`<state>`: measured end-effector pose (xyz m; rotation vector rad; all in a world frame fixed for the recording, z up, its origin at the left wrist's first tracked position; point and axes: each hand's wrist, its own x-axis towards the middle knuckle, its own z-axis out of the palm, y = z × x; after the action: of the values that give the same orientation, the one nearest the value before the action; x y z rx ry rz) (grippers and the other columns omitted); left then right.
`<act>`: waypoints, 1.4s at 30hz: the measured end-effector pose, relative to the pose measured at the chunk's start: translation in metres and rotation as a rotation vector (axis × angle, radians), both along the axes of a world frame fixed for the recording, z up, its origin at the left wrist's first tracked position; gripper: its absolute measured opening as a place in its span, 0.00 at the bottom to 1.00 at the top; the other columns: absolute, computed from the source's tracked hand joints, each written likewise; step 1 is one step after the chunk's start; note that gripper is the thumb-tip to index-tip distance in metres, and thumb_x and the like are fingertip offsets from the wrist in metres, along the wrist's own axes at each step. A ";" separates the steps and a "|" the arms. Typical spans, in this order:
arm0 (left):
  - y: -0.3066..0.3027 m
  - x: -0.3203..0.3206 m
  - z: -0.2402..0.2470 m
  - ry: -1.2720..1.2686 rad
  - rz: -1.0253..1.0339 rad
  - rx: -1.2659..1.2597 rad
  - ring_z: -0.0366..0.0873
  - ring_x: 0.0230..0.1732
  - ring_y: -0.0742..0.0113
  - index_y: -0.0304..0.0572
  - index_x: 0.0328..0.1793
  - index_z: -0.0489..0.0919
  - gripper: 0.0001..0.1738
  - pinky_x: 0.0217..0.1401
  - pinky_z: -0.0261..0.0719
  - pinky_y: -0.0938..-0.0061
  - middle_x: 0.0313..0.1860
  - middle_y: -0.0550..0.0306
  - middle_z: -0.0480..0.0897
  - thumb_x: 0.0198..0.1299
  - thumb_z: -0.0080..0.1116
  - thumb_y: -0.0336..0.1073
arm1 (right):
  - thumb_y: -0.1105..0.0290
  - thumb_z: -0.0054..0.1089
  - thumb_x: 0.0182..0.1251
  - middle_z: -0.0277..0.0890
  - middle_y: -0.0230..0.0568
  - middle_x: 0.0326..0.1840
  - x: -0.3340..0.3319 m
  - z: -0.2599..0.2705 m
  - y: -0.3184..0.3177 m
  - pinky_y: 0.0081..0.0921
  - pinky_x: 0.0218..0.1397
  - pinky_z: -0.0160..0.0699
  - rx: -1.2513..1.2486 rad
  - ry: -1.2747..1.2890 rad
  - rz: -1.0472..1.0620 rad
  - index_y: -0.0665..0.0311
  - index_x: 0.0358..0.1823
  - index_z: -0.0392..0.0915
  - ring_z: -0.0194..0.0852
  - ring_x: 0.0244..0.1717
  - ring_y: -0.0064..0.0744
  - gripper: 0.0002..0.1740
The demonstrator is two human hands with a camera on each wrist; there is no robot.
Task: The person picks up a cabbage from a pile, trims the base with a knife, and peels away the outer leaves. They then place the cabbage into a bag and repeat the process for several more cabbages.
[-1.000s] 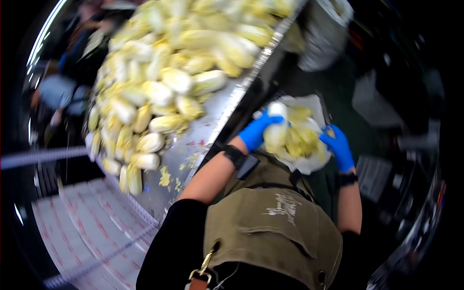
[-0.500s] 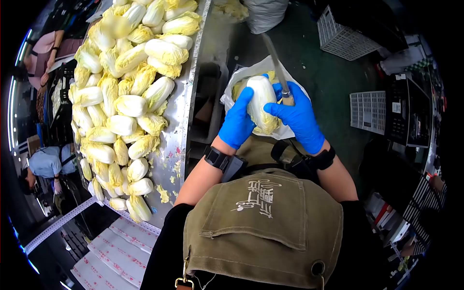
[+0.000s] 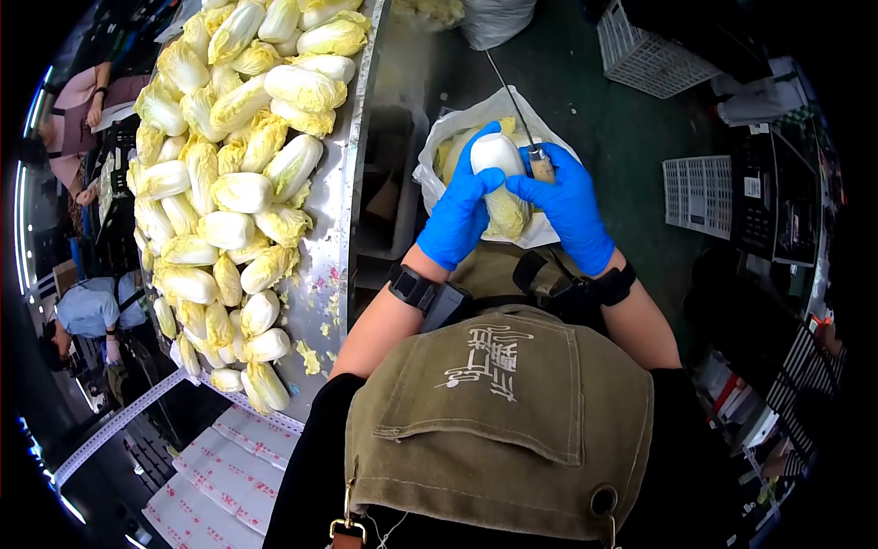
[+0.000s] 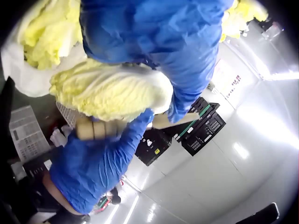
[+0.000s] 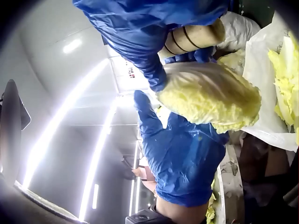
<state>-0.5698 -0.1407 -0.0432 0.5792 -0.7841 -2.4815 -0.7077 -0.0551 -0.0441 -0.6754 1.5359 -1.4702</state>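
Both hands wear blue gloves and meet over an open white bag (image 3: 428, 165) holding loose yellow leaves (image 5: 284, 81). My left hand (image 3: 457, 218) grips a napa cabbage (image 3: 505, 212), its white base pointing away from the body and the thumb across its side. A knife is in my right hand (image 3: 574, 209), which curls round the wooden handle (image 3: 542, 166). The thin blade (image 3: 508, 91) points up and away, beyond the cabbage. In the right wrist view the right thumb presses near the white end of the cabbage (image 5: 208, 95), with the handle (image 5: 196, 38) close beside it.
To the left, a metal table (image 3: 334, 197) bears a big heap of napa cabbages (image 3: 233, 192) and leaf scraps. White crates (image 3: 640, 55) stand on the dark floor at right. A whitish sack (image 3: 498, 20) is ahead. Two people (image 3: 87, 306) work beyond the table.
First the left hand held the cabbage low over the bag, the right hand at the bag's right side. Then both hands came together with the knife. Since then the cabbage and blade have turned slightly.
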 end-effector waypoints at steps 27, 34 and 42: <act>-0.009 0.014 -0.013 -0.161 -0.027 0.039 0.72 0.61 0.65 0.44 0.71 0.62 0.29 0.64 0.72 0.69 0.61 0.55 0.72 0.65 0.54 0.37 | 0.67 0.77 0.48 0.76 0.39 0.46 0.013 -0.003 -0.006 0.25 0.48 0.77 0.030 -0.001 0.072 0.69 0.51 0.73 0.74 0.46 0.28 0.30; 0.000 0.007 -0.008 -0.133 0.071 0.003 0.71 0.61 0.66 0.44 0.70 0.63 0.28 0.63 0.72 0.70 0.61 0.55 0.72 0.65 0.54 0.37 | 0.67 0.75 0.49 0.75 0.40 0.47 0.012 -0.008 -0.002 0.25 0.49 0.78 0.021 0.012 0.033 0.68 0.52 0.73 0.75 0.46 0.29 0.29; 0.001 0.012 -0.006 -0.035 0.058 0.100 0.70 0.63 0.64 0.44 0.71 0.62 0.30 0.65 0.70 0.71 0.62 0.54 0.72 0.64 0.56 0.38 | 0.69 0.75 0.51 0.75 0.39 0.47 0.005 -0.008 0.000 0.25 0.52 0.79 -0.016 -0.033 -0.034 0.66 0.52 0.73 0.76 0.47 0.28 0.28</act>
<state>-0.5573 -0.1400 -0.0496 0.6736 -0.6497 -2.4742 -0.7025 -0.0548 -0.0517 -0.6343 1.5181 -1.5130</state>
